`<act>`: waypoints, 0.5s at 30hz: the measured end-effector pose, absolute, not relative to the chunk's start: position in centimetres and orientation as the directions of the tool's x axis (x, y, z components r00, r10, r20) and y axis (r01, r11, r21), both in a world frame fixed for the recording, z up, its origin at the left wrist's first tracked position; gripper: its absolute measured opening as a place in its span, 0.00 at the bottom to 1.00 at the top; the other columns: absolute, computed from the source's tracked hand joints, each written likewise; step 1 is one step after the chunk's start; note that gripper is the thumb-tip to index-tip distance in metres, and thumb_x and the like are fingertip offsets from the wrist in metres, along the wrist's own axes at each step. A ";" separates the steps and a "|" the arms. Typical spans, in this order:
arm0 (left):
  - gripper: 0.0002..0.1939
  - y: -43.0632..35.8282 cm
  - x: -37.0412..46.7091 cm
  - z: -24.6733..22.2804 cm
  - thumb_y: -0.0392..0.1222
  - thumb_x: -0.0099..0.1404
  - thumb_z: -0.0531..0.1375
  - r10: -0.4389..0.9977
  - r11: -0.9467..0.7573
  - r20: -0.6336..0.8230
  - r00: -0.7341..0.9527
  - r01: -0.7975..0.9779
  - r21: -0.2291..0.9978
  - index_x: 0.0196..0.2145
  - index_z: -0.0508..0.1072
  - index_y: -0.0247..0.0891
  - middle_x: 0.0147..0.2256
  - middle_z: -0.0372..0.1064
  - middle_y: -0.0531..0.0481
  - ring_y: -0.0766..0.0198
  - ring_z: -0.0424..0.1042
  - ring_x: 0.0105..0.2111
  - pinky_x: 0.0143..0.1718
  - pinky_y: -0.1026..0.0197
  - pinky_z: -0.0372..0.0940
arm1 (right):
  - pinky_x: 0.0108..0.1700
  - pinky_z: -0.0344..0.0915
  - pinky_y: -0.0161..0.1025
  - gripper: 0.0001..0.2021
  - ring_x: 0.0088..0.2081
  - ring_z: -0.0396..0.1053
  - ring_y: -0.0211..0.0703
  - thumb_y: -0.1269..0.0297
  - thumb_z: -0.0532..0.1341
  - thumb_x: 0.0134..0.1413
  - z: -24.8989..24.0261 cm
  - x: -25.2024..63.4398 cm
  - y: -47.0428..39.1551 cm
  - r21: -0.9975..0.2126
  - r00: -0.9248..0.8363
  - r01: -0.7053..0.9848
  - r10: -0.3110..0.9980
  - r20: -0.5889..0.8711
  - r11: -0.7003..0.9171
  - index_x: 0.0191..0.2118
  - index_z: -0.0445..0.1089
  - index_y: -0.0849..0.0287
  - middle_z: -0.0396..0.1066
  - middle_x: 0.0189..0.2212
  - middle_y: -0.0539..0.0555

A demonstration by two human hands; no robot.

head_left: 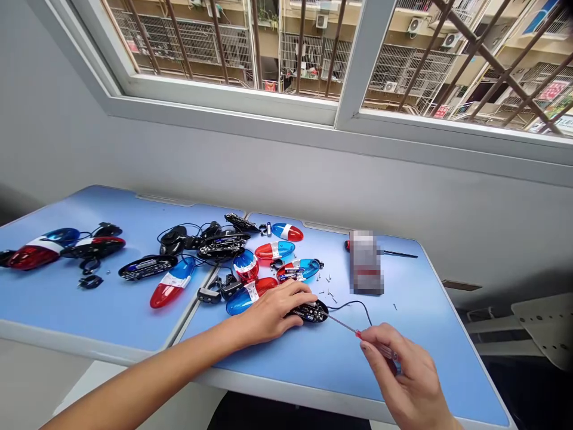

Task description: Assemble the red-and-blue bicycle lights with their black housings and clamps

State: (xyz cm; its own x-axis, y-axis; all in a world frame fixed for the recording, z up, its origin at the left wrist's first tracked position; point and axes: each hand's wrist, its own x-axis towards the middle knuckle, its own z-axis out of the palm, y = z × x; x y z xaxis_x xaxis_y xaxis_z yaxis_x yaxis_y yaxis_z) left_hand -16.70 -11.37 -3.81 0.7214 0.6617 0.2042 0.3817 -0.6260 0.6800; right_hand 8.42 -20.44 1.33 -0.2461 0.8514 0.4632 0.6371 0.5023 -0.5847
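My left hand point(280, 307) presses down on a black oval light base point(317, 312), its fingers wrapped over the top and partly hiding it. In my right hand point(405, 364) is a screwdriver point(344, 325) with a thin metal shaft and a clear red-tipped handle. Its tip meets the right end of the base. A black cable point(358, 303) curves away behind it. Just behind my left hand lie a blue-and-red light cover point(244, 300) and another clear cover point(304, 269). Several small screws point(331, 295) are scattered beyond the base.
Two blue tabletops point(447, 358) meet at a seam. More covers point(172, 283), open black bases point(147, 267) and whole lights point(40, 251) spread leftward. A blurred-out item point(366, 263) stands at the back right, with a black rod point(400, 254) behind it. A barred window is ahead.
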 end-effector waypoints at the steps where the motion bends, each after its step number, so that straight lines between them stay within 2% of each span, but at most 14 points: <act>1: 0.27 -11.4 -16.7 -3.9 0.30 0.63 0.61 0.665 -0.620 0.207 0.717 0.377 0.688 0.58 0.65 0.45 0.52 0.65 0.44 0.53 0.64 0.53 0.54 0.53 0.62 | 0.24 0.60 0.35 0.07 0.22 0.64 0.38 0.72 0.56 0.61 1.2 8.2 -20.3 -0.563 -0.267 0.635 0.834 0.482 0.529 0.41 0.65 0.52 0.68 0.25 0.49; 4: 0.27 -11.6 -16.5 -4.1 0.29 0.62 0.61 0.682 -0.603 0.203 0.702 0.385 0.698 0.58 0.65 0.44 0.53 0.64 0.44 0.53 0.64 0.52 0.54 0.52 0.62 | 0.26 0.61 0.36 0.09 0.24 0.65 0.38 0.75 0.56 0.60 0.7 7.4 -20.1 -0.500 -0.311 0.644 0.795 0.521 0.579 0.42 0.64 0.54 0.70 0.27 0.50; 8: 0.27 -11.8 -16.3 -4.1 0.29 0.62 0.61 0.693 -0.600 0.194 0.694 0.407 0.688 0.58 0.64 0.44 0.52 0.64 0.44 0.53 0.63 0.52 0.55 0.51 0.62 | 0.28 0.61 0.35 0.07 0.24 0.65 0.37 0.74 0.55 0.62 0.1 6.7 -19.9 -0.439 -0.303 0.696 0.787 0.538 0.568 0.42 0.63 0.55 0.69 0.27 0.50; 15: 0.29 -12.7 -15.5 -3.9 0.27 0.61 0.60 0.711 -0.620 0.186 0.678 0.480 0.621 0.57 0.63 0.46 0.52 0.63 0.45 0.53 0.64 0.51 0.52 0.51 0.65 | 0.23 0.57 0.33 0.04 0.19 0.66 0.34 0.69 0.55 0.65 0.4 5.8 -19.5 -0.434 -0.217 0.763 0.823 0.526 0.479 0.36 0.63 0.57 0.67 0.21 0.46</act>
State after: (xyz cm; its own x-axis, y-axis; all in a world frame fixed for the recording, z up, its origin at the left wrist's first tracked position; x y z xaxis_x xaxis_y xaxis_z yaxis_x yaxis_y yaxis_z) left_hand -15.53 -12.67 -3.94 0.6776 0.7114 0.1863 0.4798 -0.6197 0.6210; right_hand 5.84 -19.51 0.38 -0.2167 0.8227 0.5256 0.7630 0.4786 -0.4344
